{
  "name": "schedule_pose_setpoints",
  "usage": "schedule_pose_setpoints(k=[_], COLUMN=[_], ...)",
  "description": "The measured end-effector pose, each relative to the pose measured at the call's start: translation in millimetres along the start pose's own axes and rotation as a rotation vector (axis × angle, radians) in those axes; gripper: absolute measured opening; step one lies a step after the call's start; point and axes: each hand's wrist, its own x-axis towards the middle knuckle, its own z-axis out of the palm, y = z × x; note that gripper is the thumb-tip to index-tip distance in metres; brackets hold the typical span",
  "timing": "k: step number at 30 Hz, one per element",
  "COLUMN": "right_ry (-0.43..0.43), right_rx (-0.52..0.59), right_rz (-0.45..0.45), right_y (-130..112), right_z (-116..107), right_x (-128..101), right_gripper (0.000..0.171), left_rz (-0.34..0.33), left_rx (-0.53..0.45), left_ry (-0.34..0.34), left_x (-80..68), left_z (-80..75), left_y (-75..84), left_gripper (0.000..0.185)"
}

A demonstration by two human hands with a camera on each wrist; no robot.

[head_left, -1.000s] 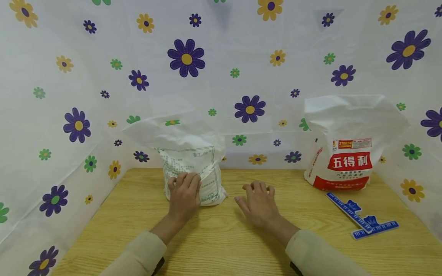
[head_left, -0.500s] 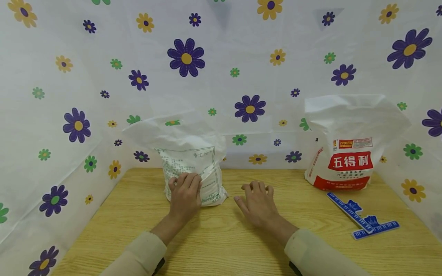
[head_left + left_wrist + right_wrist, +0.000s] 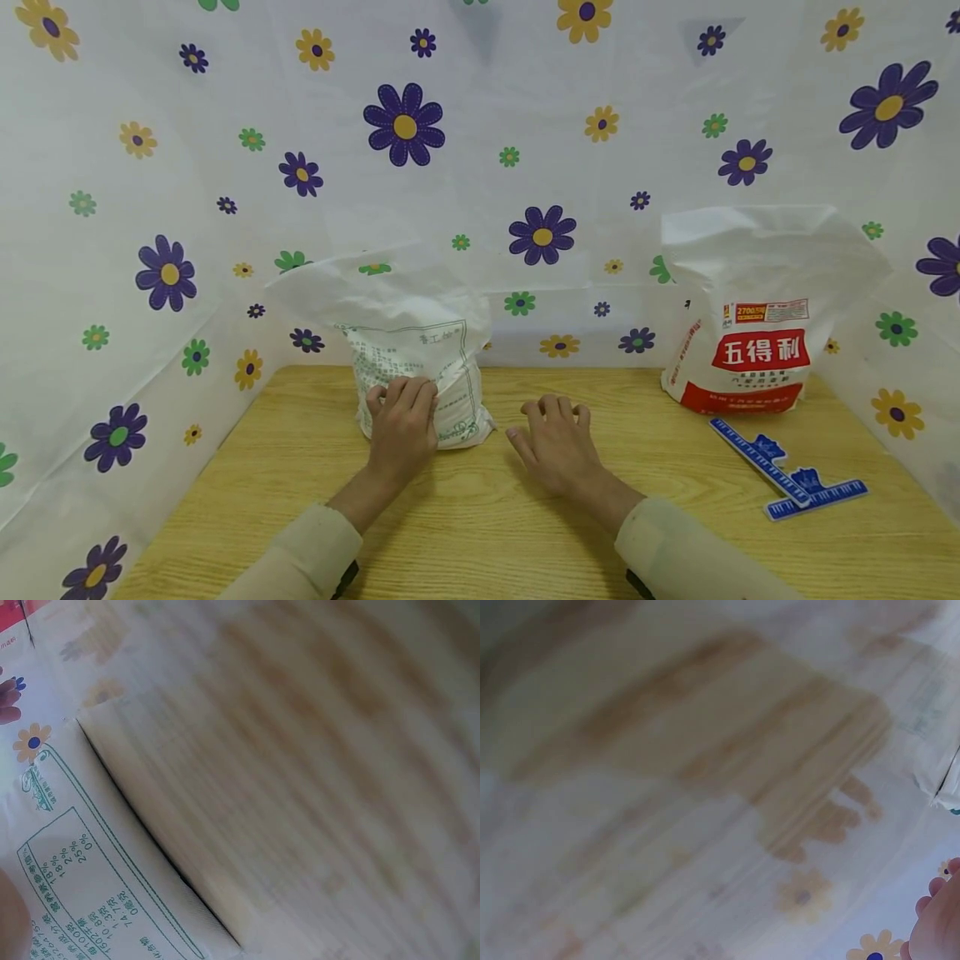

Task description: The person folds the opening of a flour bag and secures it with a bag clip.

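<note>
A white plastic bag with green print [image 3: 412, 342] stands on the wooden table, left of centre, its loose top spread out above. Against its lower front rests my left hand [image 3: 402, 429], fingers slightly bent. In the left wrist view the bag's printed panel [image 3: 97, 877] shows close up, with a sliver of the left hand [image 3: 11, 922] at the edge. My right hand [image 3: 557, 442] rests low over the table to the right of this bag, fingers loosely curled and holding nothing. Part of the right hand [image 3: 937, 922] appears at the lower right of the right wrist view.
A red and white bag with Chinese lettering [image 3: 761, 350] stands at the back right. In front of it lie two blue clips with piano-key print [image 3: 757, 461], one overlapping the other. A flower-printed white sheet [image 3: 465, 183] encloses the back and sides.
My right hand has drifted very slightly left. The left hand, both bags and the clips stay where they were.
</note>
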Motion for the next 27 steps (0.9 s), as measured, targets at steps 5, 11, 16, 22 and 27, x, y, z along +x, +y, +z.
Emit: schedule_pose_setpoints(k=[5, 11, 16, 22, 27], right_ry=[-0.006, 0.009, 0.017, 0.008, -0.008], right_rx=[0.004, 0.014, 0.017, 0.029, 0.018], right_rz=[0.001, 0.007, 0.003, 0.000, 0.002], right_y=[0, -1, -2, -3, -6], right_z=[1, 0, 0, 2, 2], right_x=[0, 0, 1, 2, 2], right_gripper=[0.049, 0.045, 0.045, 0.045, 0.047], left_rz=[-0.017, 0.001, 0.009, 0.010, 0.014], left_rx=[-0.020, -0.035, -0.038, -0.049, -0.062], left_ry=[-0.007, -0.011, -0.020, -0.023, -0.025], left_x=[0.0, 2.0, 2.7, 2.4, 1.7], left_z=[0.5, -0.4, -1.6, -2.6, -2.9], left_y=[1.9, 8.7, 13.1, 16.1, 18.9], left_gripper=[0.012, 0.009, 0.010, 0.008, 0.010])
